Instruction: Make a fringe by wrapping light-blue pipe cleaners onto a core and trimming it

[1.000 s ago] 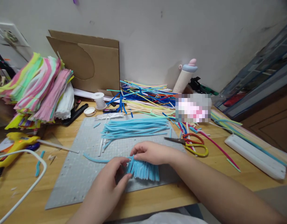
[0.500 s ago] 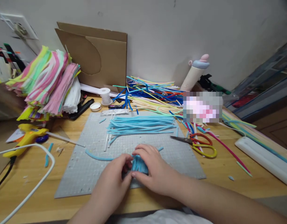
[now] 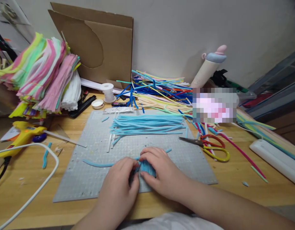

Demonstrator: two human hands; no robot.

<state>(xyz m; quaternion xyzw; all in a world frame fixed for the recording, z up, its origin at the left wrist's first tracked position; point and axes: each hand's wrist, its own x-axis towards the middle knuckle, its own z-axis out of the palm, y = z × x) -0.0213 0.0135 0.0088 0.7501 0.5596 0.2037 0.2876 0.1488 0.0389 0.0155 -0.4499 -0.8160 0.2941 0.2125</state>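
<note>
A small blue bundle of pipe cleaner pieces (image 3: 147, 168) is between my hands, low over the grey cutting mat (image 3: 82, 182). My right hand (image 3: 160, 172) is closed round its right side, thumb in front and fingers behind. My left hand (image 3: 122, 182) pinches at its left end, where the fingertips partly hide it. One long blue pipe cleaner (image 3: 97, 164) runs behind the hands, its far end showing past my right fingers. Farther back on the mat lies a pile of long blue pipe cleaners (image 3: 149, 124).
Scissors (image 3: 202, 143) lie at the mat's right edge. A yellow glue gun (image 3: 25, 135) and white cable (image 3: 55, 159) are at the left. Coloured pipe cleaner bundles (image 3: 42, 73), cardboard (image 3: 109, 48), a spool (image 3: 108, 92) and a bottle (image 3: 207, 68) stand behind.
The view has shifted slightly, moving the background. The bundle has turned a little between my hands, and my left fingertips now cover more of its left end.
</note>
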